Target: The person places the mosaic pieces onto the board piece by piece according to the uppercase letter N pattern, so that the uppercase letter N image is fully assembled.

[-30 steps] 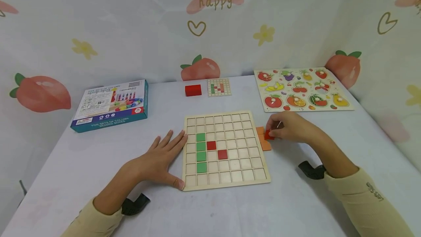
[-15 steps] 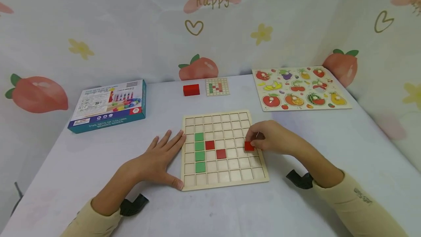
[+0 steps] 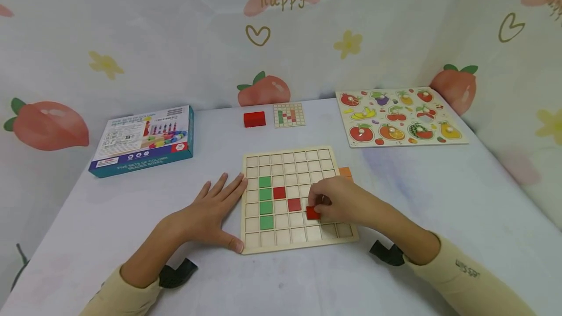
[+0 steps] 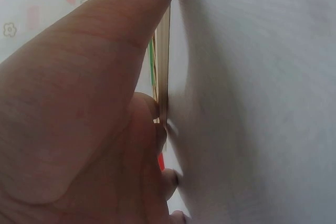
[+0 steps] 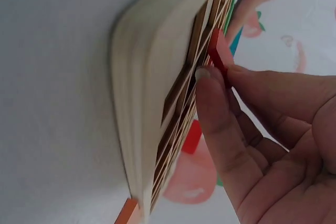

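Note:
A wooden grid board [image 3: 283, 236] lies on the table. Several green tiles [image 3: 265, 194] fill part of one column, with two red tiles stepping down diagonally beside them, an upper red tile [image 3: 279, 192] and a lower red tile [image 3: 294, 204]. My right hand [image 3: 344, 202] pinches another red tile [image 3: 312, 213] between thumb and finger, close over the grid, diagonally below the lower one. In the right wrist view this held red tile [image 5: 221, 50] is tilted above the cells. My left hand [image 3: 208, 217] rests with fingers spread, fingertips and thumb at the board's left edge.
Orange tiles [image 3: 345, 172] lie against the board's right edge, partly hidden by my right hand. Behind the board are a red block [image 3: 254, 119] and a small pattern card [image 3: 289, 115]. A boxed bead set [image 3: 142, 140] lies at left, a fruit puzzle [image 3: 399, 118] at back right.
My right hand has carried the red tile from beside the orange tiles leftward and down over the grid. My left hand has stayed at the board's left edge.

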A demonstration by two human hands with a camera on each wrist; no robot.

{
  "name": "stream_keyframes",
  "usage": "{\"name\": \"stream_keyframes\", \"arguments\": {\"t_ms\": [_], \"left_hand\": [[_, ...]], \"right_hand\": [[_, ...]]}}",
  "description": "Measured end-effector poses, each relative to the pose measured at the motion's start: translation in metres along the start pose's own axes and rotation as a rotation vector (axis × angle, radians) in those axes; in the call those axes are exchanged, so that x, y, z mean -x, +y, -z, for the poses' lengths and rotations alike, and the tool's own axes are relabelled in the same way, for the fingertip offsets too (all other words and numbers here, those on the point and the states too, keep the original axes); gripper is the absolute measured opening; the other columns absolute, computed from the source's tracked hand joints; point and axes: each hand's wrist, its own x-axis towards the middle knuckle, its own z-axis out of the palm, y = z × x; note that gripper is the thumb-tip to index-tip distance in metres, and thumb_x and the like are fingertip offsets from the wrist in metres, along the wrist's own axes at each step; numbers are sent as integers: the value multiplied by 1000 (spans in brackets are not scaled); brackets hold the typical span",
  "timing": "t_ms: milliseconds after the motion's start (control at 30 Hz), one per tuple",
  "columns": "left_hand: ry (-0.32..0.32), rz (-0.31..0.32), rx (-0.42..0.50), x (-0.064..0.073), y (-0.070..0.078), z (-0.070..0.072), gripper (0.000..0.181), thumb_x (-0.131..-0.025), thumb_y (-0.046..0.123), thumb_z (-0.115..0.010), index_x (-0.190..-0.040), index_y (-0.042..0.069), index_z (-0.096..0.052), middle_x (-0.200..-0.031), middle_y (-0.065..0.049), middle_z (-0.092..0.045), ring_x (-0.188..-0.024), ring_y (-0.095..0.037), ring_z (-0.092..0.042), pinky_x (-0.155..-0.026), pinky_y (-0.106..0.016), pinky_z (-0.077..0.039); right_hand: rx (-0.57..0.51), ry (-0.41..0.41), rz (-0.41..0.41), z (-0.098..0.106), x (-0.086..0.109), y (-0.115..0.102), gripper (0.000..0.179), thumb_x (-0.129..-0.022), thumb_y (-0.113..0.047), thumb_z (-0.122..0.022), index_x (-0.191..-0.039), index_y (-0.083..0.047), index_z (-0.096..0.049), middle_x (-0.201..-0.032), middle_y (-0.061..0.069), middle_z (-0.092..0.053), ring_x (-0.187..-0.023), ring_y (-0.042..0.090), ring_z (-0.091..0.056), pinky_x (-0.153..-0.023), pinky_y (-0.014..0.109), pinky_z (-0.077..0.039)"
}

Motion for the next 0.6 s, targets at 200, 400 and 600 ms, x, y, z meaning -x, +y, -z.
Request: {"name": "stream_keyframes", "arguments": {"t_ms": [200,400,600], "left_hand": [[0,3,-10,-1,-1,-1,137,-60,87,-67,-163,17,-9,-168,-5,-2,-151,-39,9,-115,-66,4],[-3,0,-9,-1,-1,-1,137,-61,87,-67,-163,17,-8,-168,-5,-1,-151,-39,9,-115,-65,4],[-5,-3,-4,0,0,1,137,-61,85,-68,-163,16,-9,-168,-6,-2,-151,-40,8,-115,-66,3]], "right_hand": [[80,11,-13,-4,0,-10,17,-87,0,-75,-82,-15,-68,-76,-12,-60,-73,10,-54,-66,25,-50],[205,2,40,-10,5,-14,16,-86,-1,-77,-80,-15,-70,-79,-12,-59,-73,7,-55,-68,24,-50],[146,0,136,-10,9,-12,16,-84,1,-76,-80,-14,-74,-86,-10,-60,-75,5,-57,-69,24,-51]]}}
